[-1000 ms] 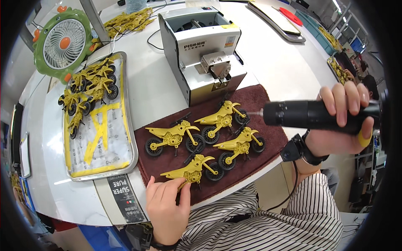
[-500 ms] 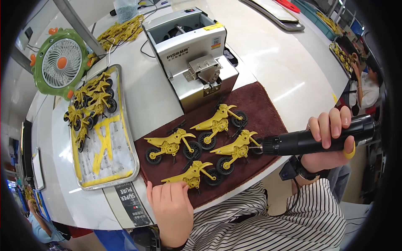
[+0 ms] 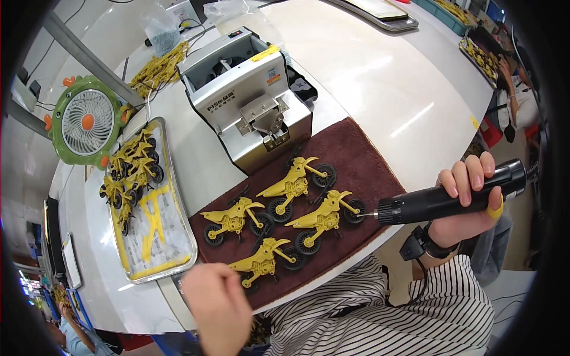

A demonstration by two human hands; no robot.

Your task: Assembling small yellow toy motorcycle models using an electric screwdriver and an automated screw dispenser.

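Note:
My right hand [image 3: 469,184] is wrapped around a black electric screwdriver [image 3: 415,204], which lies nearly level and points left. Its thin bit ends close to the front wheel of a yellow toy motorcycle [image 3: 325,219]; whether they touch, I cannot tell. Several such toy motorcycles with black wheels lie on a dark brown cloth mat [image 3: 365,154]: one toward the back [image 3: 291,185], one at the left [image 3: 233,218] and one near the front edge [image 3: 261,261]. My left hand [image 3: 217,308], smeared by motion, is beside that front one, at the mat's lower left corner.
A silver screw-feeding machine [image 3: 237,127] stands behind the mat. To its left are a metal tray [image 3: 191,243] with piled toy motorcycles and a green fan [image 3: 87,121]. Yellow parts [image 3: 159,68] lie at the back. Another person [image 3: 519,98] sits at the far right.
My left hand has moved left and down, away from the front motorcycle, whose rear wheel now shows. The screwdriver's bit has come away from the right motorcycle's fork. The whole view has shifted slightly.

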